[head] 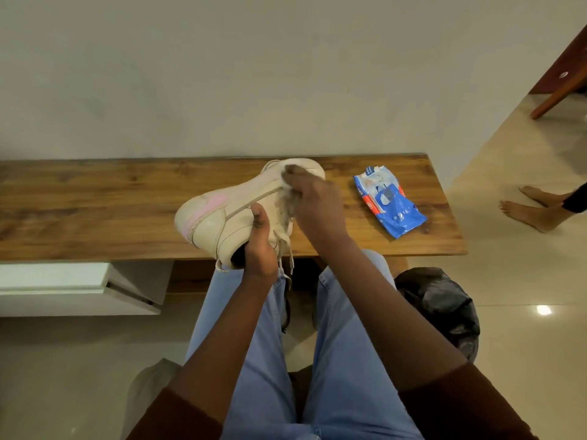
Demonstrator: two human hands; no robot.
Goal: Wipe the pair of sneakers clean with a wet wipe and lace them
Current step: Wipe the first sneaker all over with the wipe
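Observation:
A cream sneaker [219, 214] with a pink stripe lies on its side above the front edge of the wooden bench [95, 198], toe pointing away. My left hand [259, 242] grips it at the ankle opening, thumb on the side. My right hand [313, 204] holds a greyed, crumpled wet wipe [287, 206] against the shoe near the tongue and toe. Loose white laces [284, 249] hang down from the shoe over the bench edge. A second sneaker is partly visible on the floor between my legs [287, 309].
A blue wet-wipe pack [389, 201] lies on the bench to the right. A black bag [444, 306] sits on the floor by my right knee. Another person's bare feet [536, 208] stand at the far right. A white drawer unit [79, 287] hangs under the bench at left.

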